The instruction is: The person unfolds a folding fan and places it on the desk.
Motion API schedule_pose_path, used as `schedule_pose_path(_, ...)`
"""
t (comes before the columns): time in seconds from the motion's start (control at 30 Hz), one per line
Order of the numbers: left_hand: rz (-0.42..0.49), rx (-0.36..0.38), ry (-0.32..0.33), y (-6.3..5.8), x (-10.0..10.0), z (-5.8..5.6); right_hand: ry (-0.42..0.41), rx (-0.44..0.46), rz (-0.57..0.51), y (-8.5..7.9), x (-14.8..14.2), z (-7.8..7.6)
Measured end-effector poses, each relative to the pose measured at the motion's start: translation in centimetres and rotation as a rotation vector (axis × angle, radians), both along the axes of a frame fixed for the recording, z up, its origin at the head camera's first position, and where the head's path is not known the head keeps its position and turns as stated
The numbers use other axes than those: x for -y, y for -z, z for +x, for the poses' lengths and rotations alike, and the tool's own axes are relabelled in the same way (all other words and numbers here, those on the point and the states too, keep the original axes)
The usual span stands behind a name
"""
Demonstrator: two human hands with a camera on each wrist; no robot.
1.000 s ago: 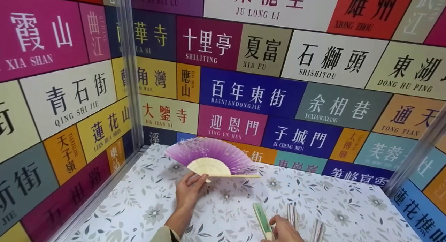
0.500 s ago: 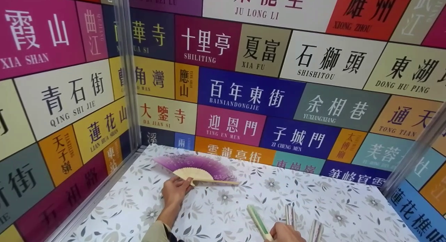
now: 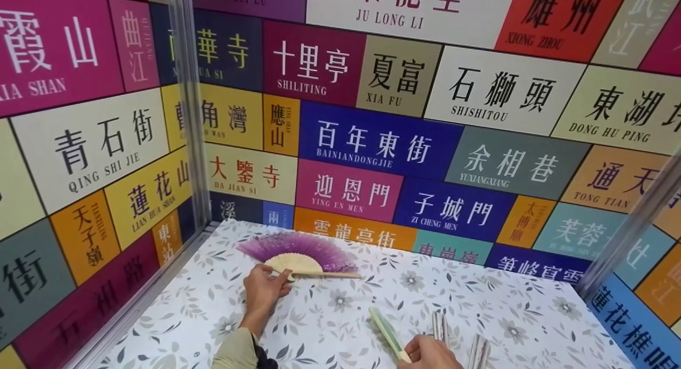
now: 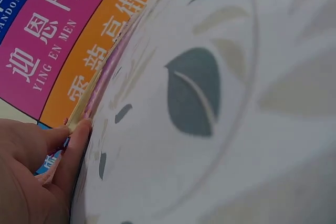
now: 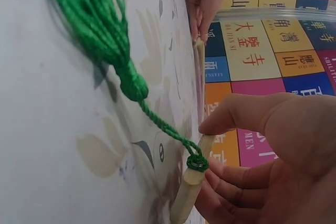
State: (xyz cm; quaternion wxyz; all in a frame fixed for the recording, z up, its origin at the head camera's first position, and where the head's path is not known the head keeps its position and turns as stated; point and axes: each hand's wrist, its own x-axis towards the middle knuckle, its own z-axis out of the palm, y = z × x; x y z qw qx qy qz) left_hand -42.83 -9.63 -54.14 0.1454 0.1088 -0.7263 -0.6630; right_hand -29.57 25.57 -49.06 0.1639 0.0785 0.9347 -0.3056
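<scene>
A purple folding fan (image 3: 303,246) lies spread on the flowered cloth at the back left, its pale ribs meeting at the near end. My left hand (image 3: 263,289) pinches that end between thumb and fingers; the left wrist view shows the fan edge-on beyond the fingertips (image 4: 81,127). At the front right, my right hand (image 3: 431,353) grips the lower end of a folded green fan (image 3: 387,332) with a pale guard. A green tassel (image 5: 100,19) hangs by its cord from the pale end (image 5: 188,195) of this fan in the right wrist view.
Two slim, pale striped bundles (image 3: 440,326) lie just beyond and to the right of my right hand. The white cloth (image 3: 319,326) with grey flowers covers the table. Colourful sign-printed panels (image 3: 383,140) rise behind it, with metal posts (image 3: 191,108) at the corners.
My left hand has lowered the purple fan and moved it leftward onto the cloth. The green fan in my right hand has tilted and shifted slightly left.
</scene>
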Motion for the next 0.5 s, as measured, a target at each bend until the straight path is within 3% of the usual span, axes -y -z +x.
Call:
schedule_pose_path(0.17, -0.291, -0.037, -0.106, -0.3, -0.2, 0.5, 0.014, -0.131, -0.024, -0.3, 0.3, 0.3)
schedule_pose_path(0.27, -0.401, -0.101, -0.152, -0.8, -1.1, 0.9, 0.019, -0.181, -0.073, -0.5, 0.3, 0.2)
schedule_pose_path(0.37, -0.379, -0.174, -0.096, -1.6, -2.5, 1.5, 0.030, -0.222, -0.139, -0.8, 0.3, 0.0)
schedule_pose_path(0.5, -0.321, -0.272, 0.098, -3.0, -5.2, 2.8, 0.042, -0.297, -0.248, -1.3, 0.4, 0.1)
